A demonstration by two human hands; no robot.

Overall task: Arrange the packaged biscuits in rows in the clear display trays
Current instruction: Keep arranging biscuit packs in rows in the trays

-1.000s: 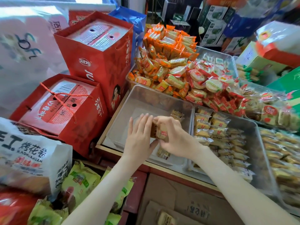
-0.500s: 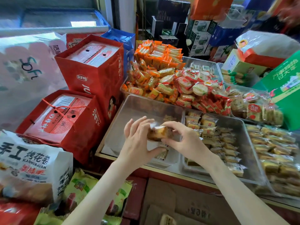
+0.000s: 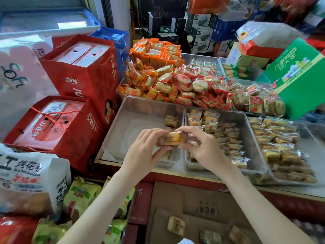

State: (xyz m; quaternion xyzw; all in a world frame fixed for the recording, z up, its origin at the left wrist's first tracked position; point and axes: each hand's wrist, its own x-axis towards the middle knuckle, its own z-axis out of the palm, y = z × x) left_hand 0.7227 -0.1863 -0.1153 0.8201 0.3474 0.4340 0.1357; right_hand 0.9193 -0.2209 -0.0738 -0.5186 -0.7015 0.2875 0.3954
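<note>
Two hands meet above the near right part of a clear tray (image 3: 130, 110) on the counter. The left hand (image 3: 142, 152) and right hand (image 3: 202, 147) each pinch one end of a stack of biscuit packets (image 3: 173, 138), its long axis running left to right between them. Just beyond, a few placed packets (image 3: 171, 120) line the tray's right wall, so the stack probably goes down and slightly forward.

Golden biscuits (image 3: 173, 139), clear tray (image 3: 130, 110), red bags (image 3: 84, 71)
</note>
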